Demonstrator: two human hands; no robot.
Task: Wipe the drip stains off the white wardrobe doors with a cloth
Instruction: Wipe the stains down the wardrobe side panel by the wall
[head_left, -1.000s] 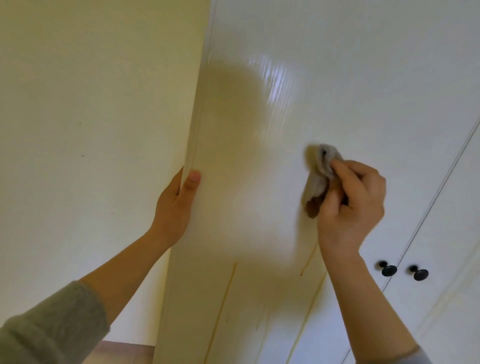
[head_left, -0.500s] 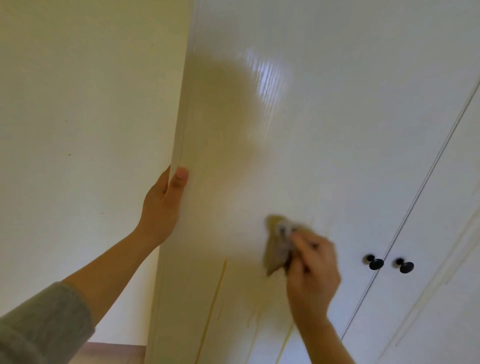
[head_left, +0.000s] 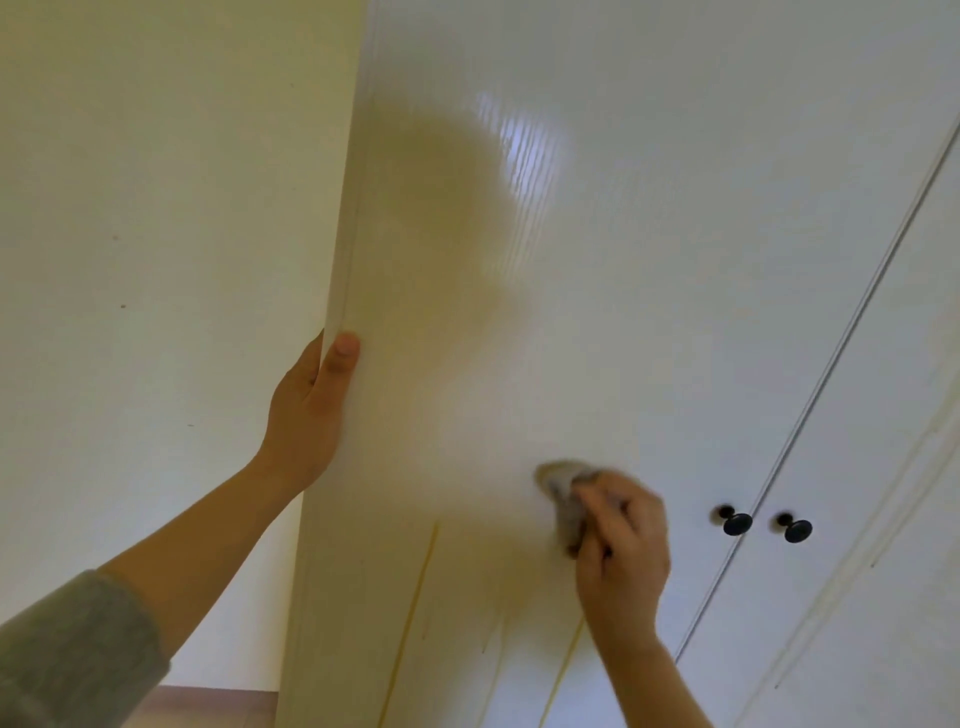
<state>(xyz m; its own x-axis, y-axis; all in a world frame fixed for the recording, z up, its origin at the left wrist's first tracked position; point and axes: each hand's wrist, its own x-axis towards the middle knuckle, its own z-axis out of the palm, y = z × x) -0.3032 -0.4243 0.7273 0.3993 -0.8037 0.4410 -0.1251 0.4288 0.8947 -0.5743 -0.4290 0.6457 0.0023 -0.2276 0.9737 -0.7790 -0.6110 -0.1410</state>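
Note:
The white wardrobe door (head_left: 649, 234) fills the middle and right of the view. Thin yellowish drip stains (head_left: 410, 618) run down its lower part, with more under my right hand. My right hand (head_left: 621, 551) is closed around a bunched grey cloth (head_left: 563, 493) and presses it flat against the door, blurred by motion. My left hand (head_left: 309, 410) grips the door's left edge, thumb on the front face and fingers hidden behind it.
Two black round knobs (head_left: 736, 522) (head_left: 797, 530) sit either side of the gap between the doors at the right. Faint drip marks (head_left: 883, 540) show on the right door. A pale wall (head_left: 156, 260) is at the left, a strip of floor (head_left: 208, 709) below.
My right hand carried the cloth down the door from mid height to just above the drip lines. My left hand has kept its hold on the door edge.

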